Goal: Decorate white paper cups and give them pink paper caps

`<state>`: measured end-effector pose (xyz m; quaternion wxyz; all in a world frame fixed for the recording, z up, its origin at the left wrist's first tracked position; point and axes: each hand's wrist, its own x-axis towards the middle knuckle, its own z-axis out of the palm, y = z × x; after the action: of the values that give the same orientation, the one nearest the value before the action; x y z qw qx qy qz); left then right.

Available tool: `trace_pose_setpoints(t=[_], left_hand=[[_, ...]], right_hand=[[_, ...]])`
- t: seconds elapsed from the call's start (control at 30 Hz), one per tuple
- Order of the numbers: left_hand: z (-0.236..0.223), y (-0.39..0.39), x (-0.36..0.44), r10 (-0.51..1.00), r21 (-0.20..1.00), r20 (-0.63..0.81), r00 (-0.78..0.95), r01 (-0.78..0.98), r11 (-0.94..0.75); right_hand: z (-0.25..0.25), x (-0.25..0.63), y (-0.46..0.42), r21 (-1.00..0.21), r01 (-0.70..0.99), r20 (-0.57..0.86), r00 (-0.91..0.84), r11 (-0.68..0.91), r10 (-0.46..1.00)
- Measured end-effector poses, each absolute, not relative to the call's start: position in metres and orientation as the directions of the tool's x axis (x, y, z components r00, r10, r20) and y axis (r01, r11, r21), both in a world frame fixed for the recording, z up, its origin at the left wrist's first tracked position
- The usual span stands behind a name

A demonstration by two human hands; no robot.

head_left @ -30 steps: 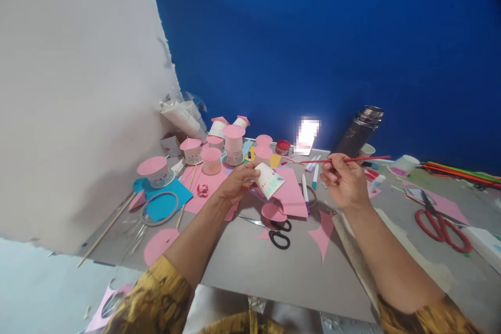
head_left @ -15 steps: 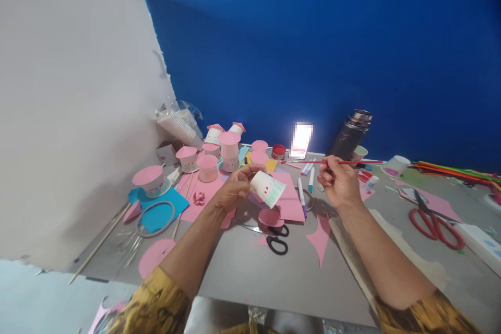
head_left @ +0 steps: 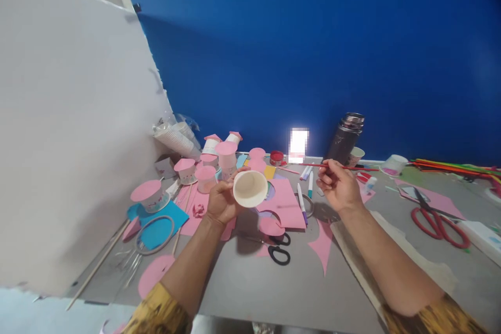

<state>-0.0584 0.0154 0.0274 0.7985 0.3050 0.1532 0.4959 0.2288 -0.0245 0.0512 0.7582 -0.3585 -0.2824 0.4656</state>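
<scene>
My left hand (head_left: 225, 199) grips a white paper cup (head_left: 250, 189) by its side, the open mouth turned toward me; its painted outside is hidden. In my right hand (head_left: 340, 185) a thin red paintbrush (head_left: 354, 168) is pinched level, its tip pointing left near a small pot of red paint (head_left: 276, 157). Below the cup lie a pink paper sheet with round cut-outs (head_left: 287, 203), a pink paper disc (head_left: 271, 226) and black-handled scissors (head_left: 279, 255). Several cups topped with pink paper, such as one with a wide disc (head_left: 226, 148), stand beyond my left hand.
A dark flask (head_left: 344, 138) stands by the blue board, beside a bright blurred screen (head_left: 298, 143). Red-handled scissors (head_left: 440, 227), coloured sticks (head_left: 450, 167) and an upturned cup (head_left: 394, 165) are at the right. At the left are blue paper (head_left: 178, 215), a hoop (head_left: 155, 235) and stacked cups (head_left: 176, 138).
My left hand has turned the cup from its painted side to its open mouth facing me. The right hand keeps the brush level. The view has tilted up slightly.
</scene>
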Motion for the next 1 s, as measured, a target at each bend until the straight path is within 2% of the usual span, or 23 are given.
trace_pose_setpoints(t=[0.13,0.3,0.43,0.6,0.7,0.83,0.93,1.0], left_hand=[[0.034,0.011,-0.052,0.898,0.551,-0.056,0.436,-0.736,0.392],[0.034,0.009,-0.041,0.883,0.513,-0.182,0.433,-0.724,0.461],[0.031,0.009,-0.034,0.894,0.478,-0.288,0.342,-0.758,0.444],[0.029,0.007,-0.030,0.907,0.463,-0.344,0.245,-0.796,0.390],[0.029,0.005,-0.028,0.909,0.510,-0.360,0.208,-0.772,0.379],[0.028,0.002,-0.026,0.931,0.642,-0.324,0.170,-0.683,0.349],[0.024,0.002,-0.026,0.948,0.725,-0.274,0.163,-0.613,0.315],[0.021,0.003,-0.026,0.970,0.822,-0.212,0.116,-0.515,0.241]], right_hand=[[0.051,0.228,-0.024,-0.814,-0.486,0.113,0.405,0.318,0.907],[0.053,0.228,-0.026,-0.822,-0.458,0.135,0.420,0.338,0.898],[0.056,0.222,-0.031,-0.830,-0.391,0.244,0.388,0.398,0.889],[0.055,0.212,-0.040,-0.845,-0.268,0.376,0.318,0.463,0.870],[0.052,0.209,-0.044,-0.856,-0.178,0.427,0.282,0.485,0.859],[0.047,0.208,-0.046,-0.863,-0.073,0.464,0.273,0.499,0.843],[0.045,0.210,-0.045,-0.866,-0.065,0.461,0.283,0.496,0.841],[0.046,0.210,-0.045,-0.871,-0.064,0.450,0.296,0.488,0.843]])
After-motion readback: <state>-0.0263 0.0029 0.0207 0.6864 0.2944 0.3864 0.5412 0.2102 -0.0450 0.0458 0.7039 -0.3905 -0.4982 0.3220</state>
